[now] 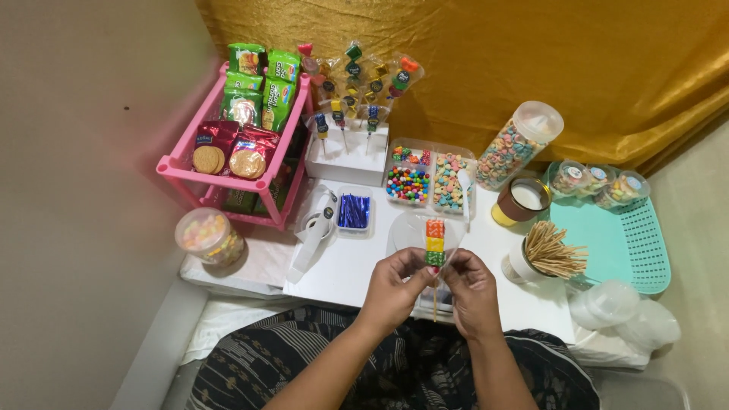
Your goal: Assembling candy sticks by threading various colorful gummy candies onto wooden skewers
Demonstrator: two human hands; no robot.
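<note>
Left hand (395, 285): I pinch the lower part of the thin wooden skewer with stacked orange, yellow and green candy cubes (434, 244), fingers closed narrow.
Skewer: held upright over the white table (342, 266), between my hands.
Handling: I judge it light and brittle, the cubes soft and sticky; best held by the bare stick.
Right hand (472, 288): closed on the stick too.

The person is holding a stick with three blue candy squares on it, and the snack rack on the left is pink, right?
Not quite. The head view shows the candy squares on the stick are orange, yellow and green, not blue. Both the left hand and right hand hold it, and the snack rack on the left is pink.
</note>
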